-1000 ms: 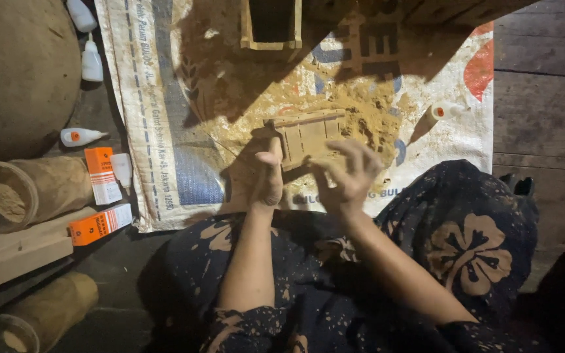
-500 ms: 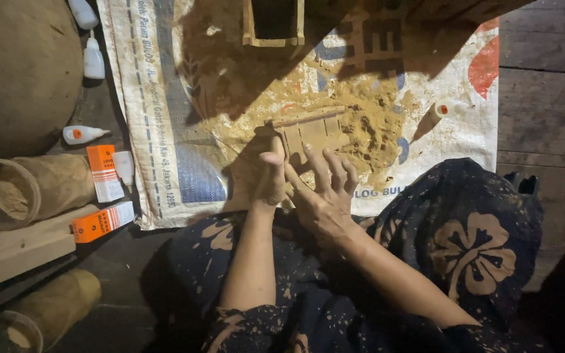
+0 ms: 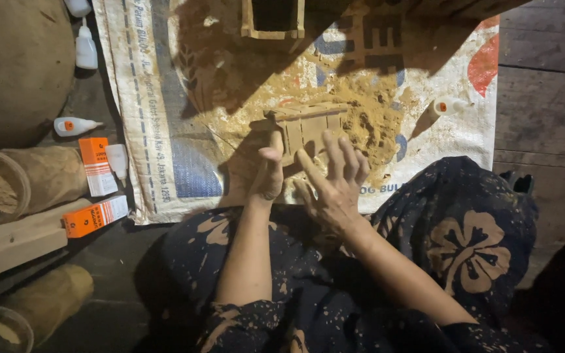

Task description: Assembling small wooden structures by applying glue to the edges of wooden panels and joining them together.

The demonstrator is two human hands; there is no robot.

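Two bare hands work at a small wooden box [image 3: 305, 127] that sits on a woven sack [image 3: 158, 131] spread over the floor, likely so the mess stays on the cloth. The left hand [image 3: 264, 173] steadies the box from its near left corner, thumb up and fingers curled round the side; how firm the grip is cannot be told. The right hand [image 3: 335, 180] lies open and wide, its fingers [image 3: 335, 147] spread flat against the near face of the box, as if pressing or smoothing it.

Just beyond the right hand, a heap of sawdust [image 3: 371, 121] touches the box on its far right side. Further right of that hand lies a small glue bottle [image 3: 443, 108] with an orange collar, within easy reach. Straight ahead of both hands, at the far edge of the sack, stands an open wooden frame [image 3: 273, 19]; its inside looks dark and empty.

Well left of the left hand lie two orange cartons [image 3: 96, 189], more glue bottles [image 3: 73, 125], and a jar on its side [image 3: 14, 183] holding pale sawdust.
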